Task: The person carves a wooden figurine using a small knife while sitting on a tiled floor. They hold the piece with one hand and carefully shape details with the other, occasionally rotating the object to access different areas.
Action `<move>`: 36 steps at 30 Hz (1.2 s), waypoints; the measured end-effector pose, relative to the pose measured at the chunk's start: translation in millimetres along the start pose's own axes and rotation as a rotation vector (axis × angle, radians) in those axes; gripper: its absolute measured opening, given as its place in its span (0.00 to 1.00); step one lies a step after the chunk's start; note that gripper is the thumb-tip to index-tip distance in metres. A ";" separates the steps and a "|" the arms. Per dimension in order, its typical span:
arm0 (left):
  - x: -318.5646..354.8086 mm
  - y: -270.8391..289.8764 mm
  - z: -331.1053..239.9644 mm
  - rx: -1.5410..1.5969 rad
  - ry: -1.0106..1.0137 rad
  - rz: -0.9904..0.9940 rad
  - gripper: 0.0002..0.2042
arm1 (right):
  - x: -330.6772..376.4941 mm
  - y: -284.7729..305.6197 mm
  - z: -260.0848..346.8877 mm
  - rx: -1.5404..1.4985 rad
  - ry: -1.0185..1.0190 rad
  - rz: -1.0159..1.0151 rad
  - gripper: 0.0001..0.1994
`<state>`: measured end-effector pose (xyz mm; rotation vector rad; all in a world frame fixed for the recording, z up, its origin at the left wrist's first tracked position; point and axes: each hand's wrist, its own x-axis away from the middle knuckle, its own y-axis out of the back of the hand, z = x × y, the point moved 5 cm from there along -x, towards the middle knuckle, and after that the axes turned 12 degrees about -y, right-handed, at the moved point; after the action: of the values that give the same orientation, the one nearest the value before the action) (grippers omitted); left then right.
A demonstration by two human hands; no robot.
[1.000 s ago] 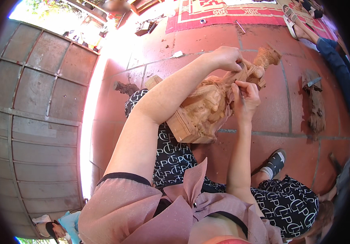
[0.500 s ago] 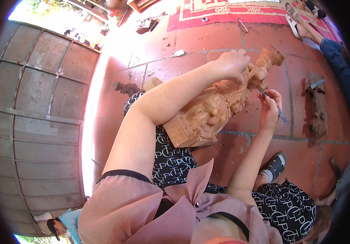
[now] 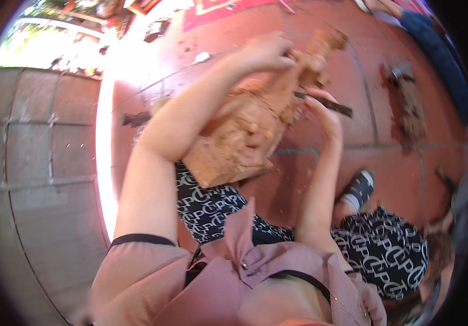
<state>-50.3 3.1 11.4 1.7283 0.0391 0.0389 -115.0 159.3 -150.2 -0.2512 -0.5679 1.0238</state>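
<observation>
Place: an open-air woodcarving workshop, set on the ground.
Floor: red floor tiles (image 3: 397, 163) are seen, lit by strong daylight.
Work: a half-carved wooden figure (image 3: 245, 130) is propped on a lap.
Scraps: a rough wood piece (image 3: 410, 103) is laid nearby.
Boundary: a grey block wall (image 3: 32, 141) is seen alongside.

The wood carving (image 3: 247, 127) is light brown, like sand. The tool (image 3: 326, 104) is dark. The floor (image 3: 386, 163) has red-brown tiles with dark lines between them. The trousers (image 3: 212, 209) are black with white curly shapes all over. The top (image 3: 217, 282) is dusty pink with black edges. The shoe (image 3: 360, 187) is black and white.
</observation>
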 end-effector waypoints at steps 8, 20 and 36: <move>10.9 -0.6 17.6 0.282 0.081 0.074 0.19 | 11.1 3.9 20.8 -0.384 0.174 -0.009 0.12; 13.0 3.6 13.9 0.364 0.090 0.081 0.22 | 5.9 -28.6 12.9 -0.152 0.257 -0.008 0.09; 11.9 5.5 10.2 0.344 0.071 0.089 0.20 | 6.6 -39.1 13.1 -0.235 0.254 0.081 0.07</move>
<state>-37.8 -7.2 15.3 2.0719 0.0219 0.1669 -91.0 144.3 -119.4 -0.6076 -0.4493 0.9852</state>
